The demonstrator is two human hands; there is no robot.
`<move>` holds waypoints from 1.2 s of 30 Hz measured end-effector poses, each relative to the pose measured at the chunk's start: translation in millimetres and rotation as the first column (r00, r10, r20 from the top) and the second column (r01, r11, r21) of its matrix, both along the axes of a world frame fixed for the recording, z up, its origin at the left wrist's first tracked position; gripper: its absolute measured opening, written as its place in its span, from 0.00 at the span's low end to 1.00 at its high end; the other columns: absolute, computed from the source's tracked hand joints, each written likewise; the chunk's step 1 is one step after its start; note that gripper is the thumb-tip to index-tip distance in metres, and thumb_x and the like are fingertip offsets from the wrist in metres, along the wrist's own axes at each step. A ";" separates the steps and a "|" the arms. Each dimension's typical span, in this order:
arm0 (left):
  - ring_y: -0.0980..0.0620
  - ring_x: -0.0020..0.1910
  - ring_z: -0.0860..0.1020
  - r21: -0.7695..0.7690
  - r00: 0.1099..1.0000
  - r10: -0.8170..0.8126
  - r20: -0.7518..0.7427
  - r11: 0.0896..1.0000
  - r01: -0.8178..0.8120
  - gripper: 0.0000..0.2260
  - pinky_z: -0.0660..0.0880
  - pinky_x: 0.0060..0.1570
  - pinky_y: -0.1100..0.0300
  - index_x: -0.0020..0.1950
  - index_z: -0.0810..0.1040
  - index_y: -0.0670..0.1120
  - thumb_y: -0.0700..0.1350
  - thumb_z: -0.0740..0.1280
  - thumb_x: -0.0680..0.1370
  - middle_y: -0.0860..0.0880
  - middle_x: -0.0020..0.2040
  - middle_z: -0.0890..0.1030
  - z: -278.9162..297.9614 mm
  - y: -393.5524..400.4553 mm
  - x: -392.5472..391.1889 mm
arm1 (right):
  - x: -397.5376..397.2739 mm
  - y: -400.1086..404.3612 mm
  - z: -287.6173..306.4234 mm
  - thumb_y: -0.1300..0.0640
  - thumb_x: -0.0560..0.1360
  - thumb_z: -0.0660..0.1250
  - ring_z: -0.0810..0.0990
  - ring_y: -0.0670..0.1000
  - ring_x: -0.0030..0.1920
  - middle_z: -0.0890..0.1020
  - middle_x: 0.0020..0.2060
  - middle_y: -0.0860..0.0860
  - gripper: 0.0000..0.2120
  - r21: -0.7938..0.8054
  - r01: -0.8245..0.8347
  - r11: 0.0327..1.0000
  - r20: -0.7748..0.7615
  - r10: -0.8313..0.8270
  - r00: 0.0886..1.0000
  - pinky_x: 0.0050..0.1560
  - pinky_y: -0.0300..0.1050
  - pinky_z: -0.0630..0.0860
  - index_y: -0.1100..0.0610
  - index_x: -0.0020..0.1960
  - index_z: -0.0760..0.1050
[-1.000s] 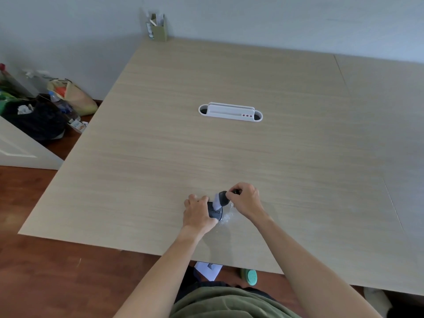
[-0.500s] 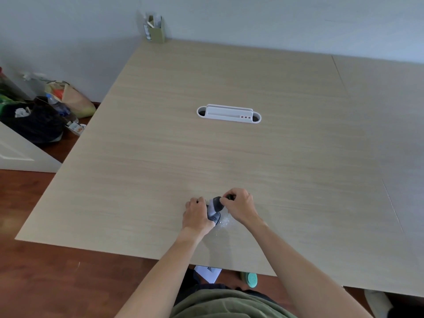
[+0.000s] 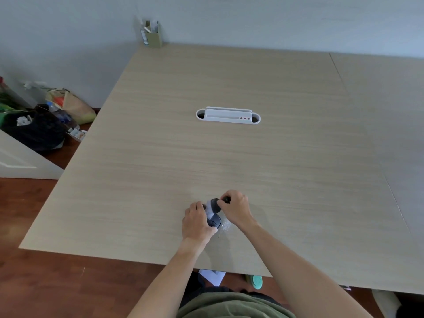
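Note:
A small dark, rounded object (image 3: pixel 214 220), much like a computer mouse, lies near the front edge of the wooden table (image 3: pixel 229 157). My left hand (image 3: pixel 197 222) grips it from the left side. My right hand (image 3: pixel 236 208) pinches a dark and pale-grey part (image 3: pixel 213 205) at the object's far end, fingers curled round it. A bit of crinkled clear plastic (image 3: pixel 226 224) shows under the object, between my hands. Most of the object is hidden by my fingers.
A white cable-port insert (image 3: pixel 228 115) sits in the table's middle. An olive pen holder (image 3: pixel 152 34) stands at the far left corner. Bags and a bottle (image 3: pixel 55 111) lie on the floor at left. Paper (image 3: pixel 212 276) and a teal item (image 3: pixel 255 281) lie under the front edge.
My hands stayed together on the object. The dark and grey part in my right hand tipped lower towards the object. The camera view shifted slightly.

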State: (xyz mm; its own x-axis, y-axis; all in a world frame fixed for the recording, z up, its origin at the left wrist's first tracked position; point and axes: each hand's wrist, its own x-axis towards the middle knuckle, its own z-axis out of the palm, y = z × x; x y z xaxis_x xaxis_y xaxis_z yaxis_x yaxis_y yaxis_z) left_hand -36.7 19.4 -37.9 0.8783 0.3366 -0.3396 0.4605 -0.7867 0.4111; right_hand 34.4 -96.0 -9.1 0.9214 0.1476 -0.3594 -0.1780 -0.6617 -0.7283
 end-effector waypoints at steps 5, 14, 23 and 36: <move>0.45 0.63 0.70 -0.091 0.999 -0.037 -0.002 0.995 0.037 0.37 0.72 0.60 0.55 0.69 0.66 0.44 0.46 0.76 0.64 0.49 0.65 0.70 0.1 7.7 -4.8 | 2.8 -2.1 1.4 0.63 0.72 0.64 0.76 0.52 0.37 0.80 0.36 0.52 0.04 -0.007 0.095 0.995 0.103 -0.094 0.990 0.35 0.43 0.71 0.62 0.41 0.77; 0.47 0.64 0.70 -0.166 0.998 -0.061 -0.012 0.984 0.058 0.38 0.72 0.62 0.57 0.70 0.65 0.42 0.43 0.77 0.63 0.47 0.66 0.68 1.9 14.9 -9.5 | 3.3 -3.7 -5.2 0.64 0.71 0.66 0.78 0.53 0.38 0.82 0.37 0.53 0.04 -0.038 0.059 0.998 -0.014 -0.059 0.998 0.34 0.41 0.72 0.61 0.41 0.79; 0.46 0.64 0.70 -0.064 0.999 -0.037 -0.015 0.997 0.036 0.36 0.70 0.62 0.56 0.70 0.65 0.45 0.48 0.75 0.65 0.47 0.65 0.70 1.8 10.6 -12.7 | 0.1 4.3 2.3 0.62 0.70 0.67 0.79 0.54 0.36 0.82 0.34 0.54 0.05 -0.042 -0.041 0.998 -0.044 0.039 0.998 0.34 0.42 0.75 0.62 0.40 0.81; 0.45 0.67 0.68 -0.036 0.998 -0.054 -0.043 0.998 0.052 0.42 0.69 0.65 0.56 0.75 0.60 0.45 0.49 0.76 0.65 0.47 0.69 0.68 0.6 11.6 -12.0 | 1.0 -1.5 0.0 0.63 0.69 0.63 0.78 0.54 0.36 0.80 0.35 0.53 0.04 -0.093 0.003 0.996 0.076 0.004 0.997 0.34 0.47 0.75 0.60 0.38 0.77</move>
